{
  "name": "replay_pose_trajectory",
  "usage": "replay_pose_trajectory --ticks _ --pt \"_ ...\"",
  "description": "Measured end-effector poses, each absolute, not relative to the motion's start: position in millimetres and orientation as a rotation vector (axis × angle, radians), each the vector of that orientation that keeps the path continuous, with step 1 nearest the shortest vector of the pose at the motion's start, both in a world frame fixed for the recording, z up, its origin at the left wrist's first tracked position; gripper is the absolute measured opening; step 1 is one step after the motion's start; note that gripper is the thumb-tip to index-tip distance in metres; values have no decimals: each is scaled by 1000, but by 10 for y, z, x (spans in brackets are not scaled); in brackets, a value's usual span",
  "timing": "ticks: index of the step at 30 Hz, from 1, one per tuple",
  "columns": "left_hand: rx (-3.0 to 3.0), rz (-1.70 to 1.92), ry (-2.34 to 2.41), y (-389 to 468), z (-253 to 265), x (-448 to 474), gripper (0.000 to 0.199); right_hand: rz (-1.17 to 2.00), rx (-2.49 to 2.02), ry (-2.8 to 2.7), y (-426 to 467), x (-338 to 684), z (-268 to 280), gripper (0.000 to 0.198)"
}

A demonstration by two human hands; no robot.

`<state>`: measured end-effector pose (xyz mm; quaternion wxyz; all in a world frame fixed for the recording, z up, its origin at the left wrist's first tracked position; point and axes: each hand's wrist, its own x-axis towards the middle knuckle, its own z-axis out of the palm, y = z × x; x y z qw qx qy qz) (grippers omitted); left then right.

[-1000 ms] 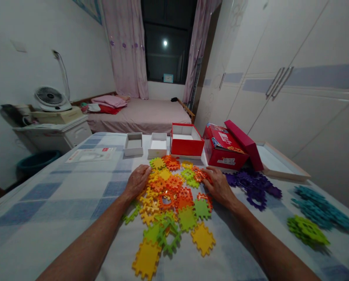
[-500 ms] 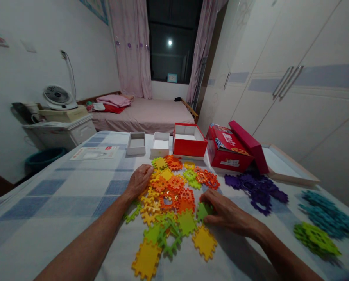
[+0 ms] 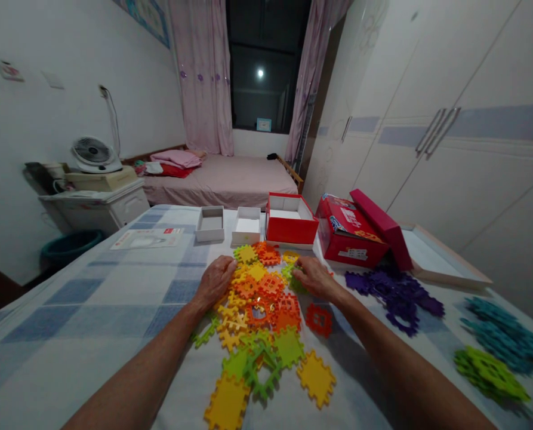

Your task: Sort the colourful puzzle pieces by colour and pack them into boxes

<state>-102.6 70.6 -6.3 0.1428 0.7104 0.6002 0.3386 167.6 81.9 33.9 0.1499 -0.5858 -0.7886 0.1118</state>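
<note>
A pile of notched, interlocking plastic pieces in yellow, orange and green [image 3: 257,313] covers the middle of the cloth. My left hand [image 3: 216,278] lies along the pile's left edge, fingers curled together against yellow pieces [image 3: 239,276]; whatever may be under its fingertips is hidden. At the pile's far right, my right hand [image 3: 314,278] has its fingers closed over a green interlocking piece [image 3: 289,273], which it partly covers. Below that wrist lies a separate orange piece [image 3: 319,319]. Two yellow square pieces [image 3: 317,378] lie at the near side.
Two small white boxes [image 3: 247,230] and an open red box [image 3: 292,230] stand behind the pile. Right of them are a red carton [image 3: 353,239] and a shallow tray [image 3: 447,257]. Purple pieces [image 3: 394,292], teal pieces [image 3: 508,334] and lime pieces [image 3: 490,373] form separate heaps.
My right hand has moved away from me to the far right of the pile. The green piece it was on has left its spot, where an orange piece now shows. My left hand stays put.
</note>
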Motion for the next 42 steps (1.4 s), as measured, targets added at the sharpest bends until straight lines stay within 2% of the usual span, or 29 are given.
replay_pose_trajectory --ticks 5,9,11,13,16,19,24,28,33,42 --pt "2069 984 1725 722 -78 -1028 38 244 -1695 -2301 808 1596 222 16" --pt "2078 989 1716 718 -67 -1022 38 243 -1489 -2275 754 1629 211 23" --pt "2081 992 1714 714 -62 -1019 38 329 -1434 -2137 768 1714 247 36" --pt "2086 994 1710 717 -65 -1020 38 441 -1457 -1962 799 1851 301 40" --pt "2089 995 1710 729 -82 -1027 37 668 -1515 -1901 808 2071 350 32" --pt "2088 991 1708 738 -95 -1033 38 826 -1512 -2070 720 2163 316 25" --pt "2085 978 1716 724 -74 -1033 37 528 -1614 -2169 584 2059 239 17" --pt "2083 967 1720 716 -67 -1033 38 524 -1577 -2235 601 1959 217 17" --pt "2087 970 1713 721 -80 -1036 38 339 -1583 -2272 597 1840 147 16" --pt "2103 975 1710 697 -37 -1019 38 393 -1402 -2308 602 1856 133 17"
